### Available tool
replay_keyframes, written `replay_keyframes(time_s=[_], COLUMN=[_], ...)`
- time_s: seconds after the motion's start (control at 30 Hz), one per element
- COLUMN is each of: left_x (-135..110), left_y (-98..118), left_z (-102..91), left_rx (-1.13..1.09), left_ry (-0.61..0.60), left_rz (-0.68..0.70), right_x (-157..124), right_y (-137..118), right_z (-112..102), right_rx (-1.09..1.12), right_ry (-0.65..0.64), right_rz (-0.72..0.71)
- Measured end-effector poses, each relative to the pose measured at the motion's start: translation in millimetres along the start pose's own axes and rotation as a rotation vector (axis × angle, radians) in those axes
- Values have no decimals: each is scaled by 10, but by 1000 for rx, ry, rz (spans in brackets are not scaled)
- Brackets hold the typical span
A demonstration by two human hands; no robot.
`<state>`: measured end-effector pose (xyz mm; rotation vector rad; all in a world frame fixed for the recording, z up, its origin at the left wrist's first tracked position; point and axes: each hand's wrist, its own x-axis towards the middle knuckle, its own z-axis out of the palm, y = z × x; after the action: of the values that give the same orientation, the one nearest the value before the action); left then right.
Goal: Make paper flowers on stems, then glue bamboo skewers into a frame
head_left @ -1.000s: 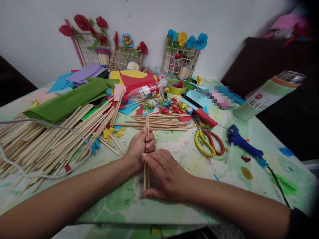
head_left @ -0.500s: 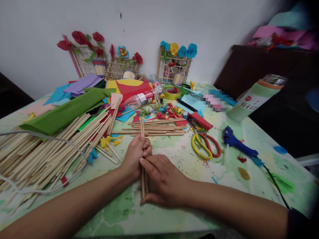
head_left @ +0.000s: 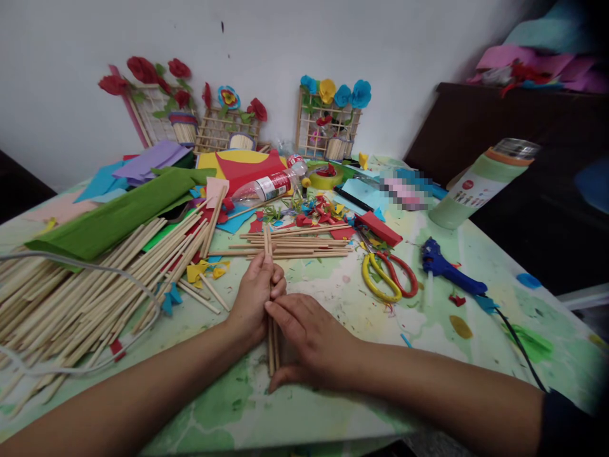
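My left hand (head_left: 261, 285) is wrapped around a few thin wooden sticks (head_left: 271, 355), held lengthwise in front of me. Their far ends poke out above its thumb. Lower down, my right hand (head_left: 314, 336) grips the same sticks from the right, its forefinger against them by my left hand and its thumb stretched towards their near ends. Part of the sticks is hidden by the fingers, so I cannot tell how many there are. Just beyond my hands, a row of similar sticks (head_left: 304, 244) lies crosswise on the table.
A large pile of sticks (head_left: 109, 292) covers the left, with a grey cord (head_left: 143, 284) across it. Scissors (head_left: 387, 276), a blue glue gun (head_left: 451, 270) and a tilted green bottle (head_left: 469, 190) are on the right. Behind lie a plastic bottle (head_left: 271, 186), coloured paper (head_left: 118, 203) and stick lattices (head_left: 328, 127).
The view has shifted slightly, so everything sits a little further left. Both hands keep their hold on the sticks, with hardly any change in their pose.
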<state>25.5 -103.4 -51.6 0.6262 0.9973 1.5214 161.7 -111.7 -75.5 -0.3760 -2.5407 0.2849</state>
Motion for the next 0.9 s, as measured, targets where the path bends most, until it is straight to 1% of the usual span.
replay_keyframes(time_s=[0.2,0.53,0.7,0.9], left_x=[0,16,12,20], left_y=[-11,-18,-16,-3], left_z=[-7,-17,-16,-20], left_rx=[8,8,1,-3], left_ry=[-23,-48,-59,-40], left_rz=[12,-4,-15,-11], right_x=[-9,-4,-15,11], right_y=[-3,-13,-12,15], right_z=[12,-19,-2,-38], right_rx=[1,-15,19,121], right_ry=[-29,-10,-48,-40], right_rz=[13,4,24,32])
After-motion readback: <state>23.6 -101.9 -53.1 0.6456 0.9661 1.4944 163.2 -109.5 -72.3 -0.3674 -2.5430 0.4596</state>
